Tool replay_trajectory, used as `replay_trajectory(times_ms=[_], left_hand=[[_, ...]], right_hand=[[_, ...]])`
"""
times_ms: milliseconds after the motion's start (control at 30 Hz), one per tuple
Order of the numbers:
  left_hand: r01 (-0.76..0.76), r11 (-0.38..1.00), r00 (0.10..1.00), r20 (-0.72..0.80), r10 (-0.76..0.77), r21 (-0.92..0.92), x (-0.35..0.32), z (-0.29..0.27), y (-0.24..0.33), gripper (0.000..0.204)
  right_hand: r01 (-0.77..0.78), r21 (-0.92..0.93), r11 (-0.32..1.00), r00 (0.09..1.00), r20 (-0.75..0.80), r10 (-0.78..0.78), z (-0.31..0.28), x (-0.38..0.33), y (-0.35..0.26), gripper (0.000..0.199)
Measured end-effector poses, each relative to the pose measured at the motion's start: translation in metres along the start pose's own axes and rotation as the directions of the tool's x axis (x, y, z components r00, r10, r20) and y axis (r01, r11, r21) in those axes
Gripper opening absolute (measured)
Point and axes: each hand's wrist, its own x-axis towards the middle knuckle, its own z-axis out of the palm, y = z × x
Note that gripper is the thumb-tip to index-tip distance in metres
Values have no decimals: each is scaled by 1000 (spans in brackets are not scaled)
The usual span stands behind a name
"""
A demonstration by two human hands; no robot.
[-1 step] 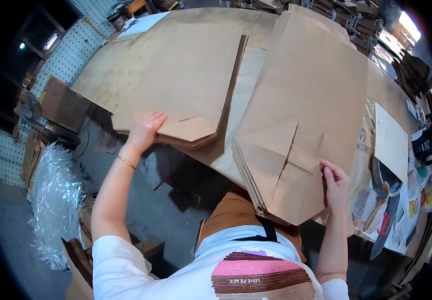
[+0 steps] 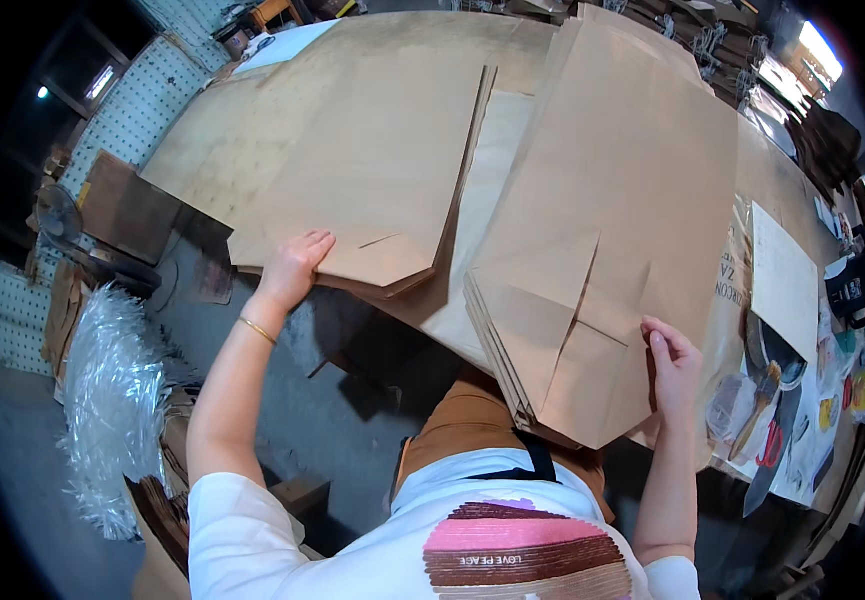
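Observation:
Two stacks of flat brown paper bags lie on a wide work table (image 2: 252, 130). My left hand (image 2: 292, 265) grips the near corner of the left stack (image 2: 362, 180), fingers on top; a thin gold bracelet sits on that wrist. My right hand (image 2: 672, 365) holds the right edge of the right stack (image 2: 602, 230), near its pointed, folded bottom end. That stack hangs over the table's near edge, above my lap. The two stacks lie side by side with a lighter sheet (image 2: 487, 170) between them.
To the right lie a white sheet (image 2: 782, 285), a brush (image 2: 762, 400) by a dark dish, colourful printed papers and a black device (image 2: 857, 290). A bundle of clear plastic (image 2: 107, 400) stands on the floor at left, with a brown board (image 2: 127, 205) behind it.

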Motion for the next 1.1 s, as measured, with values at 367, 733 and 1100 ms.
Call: replay_trajectory(times_ms=[367, 733, 1100], left_hand=[[23, 1000, 968, 250, -24, 7, 66, -57, 146, 54], [318, 773, 810, 580, 79, -549, 213, 8, 223, 14], [-215, 954, 879, 468, 95, 210, 167, 1, 264, 15]], right_hand=[[107, -515, 851, 994, 85, -74, -41, 1, -28, 39], [-23, -733, 680, 920, 251, 300, -45, 66, -33, 19], [463, -849, 255, 886, 455, -93, -30, 18, -28, 44]])
